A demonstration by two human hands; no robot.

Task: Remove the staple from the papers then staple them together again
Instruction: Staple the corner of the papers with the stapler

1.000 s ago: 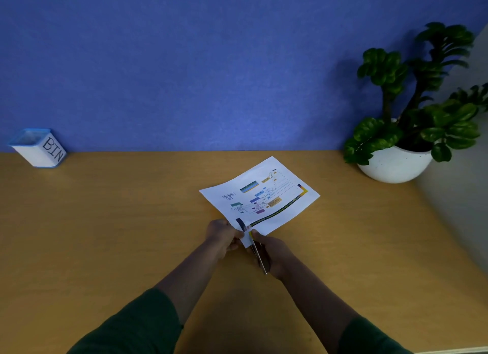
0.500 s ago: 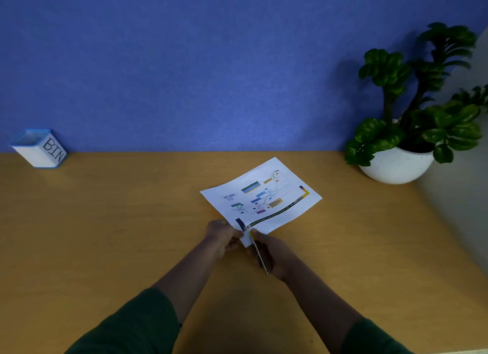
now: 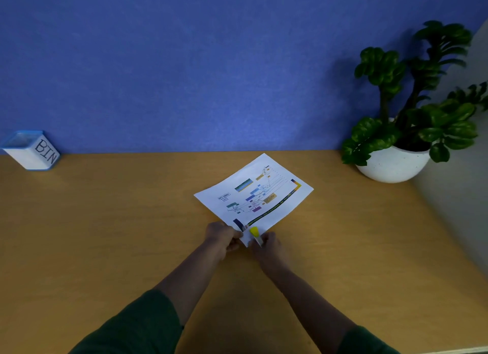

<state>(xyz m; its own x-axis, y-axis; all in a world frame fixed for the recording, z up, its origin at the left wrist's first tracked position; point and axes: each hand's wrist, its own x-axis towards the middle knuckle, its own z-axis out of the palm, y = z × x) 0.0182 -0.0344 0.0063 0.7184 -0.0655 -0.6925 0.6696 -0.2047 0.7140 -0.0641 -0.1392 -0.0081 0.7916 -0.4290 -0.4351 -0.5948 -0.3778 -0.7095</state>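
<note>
Head view. The stapled sheets of white printed paper (image 3: 253,195) lie flat on the tan wooden desk (image 3: 105,235), a little right of centre and nearer the far edge than the near edge. The sheets are turned diagonally: the long axis runs from the near-left corner up toward the far right, in the direction of the white round pot with a green leafy plant (image 3: 396,161) at the far right corner. A white box with a blue rim marked "BIN" (image 3: 31,150) stands at the far left corner, well apart from the work.

The near corner of the papers points toward the person and lies between the two hands. The left hand (image 3: 221,236) has its fingers curled and pinches the paper edge just left of that corner, holding the sheets down. The right hand (image 3: 268,246) is curled round a slim metal tool with a yellow tip (image 3: 255,235), apparently a staple remover; the yellow tip rests on the corner, directly ahead of the right fingers. The staple itself is too small to make out.

Judgement: staple removal is in progress and re-stapling has not begun. Both hands are equally near the corner. The next move depends on the tool tip staying in line with the corner while the left hand resists the pull.
</note>
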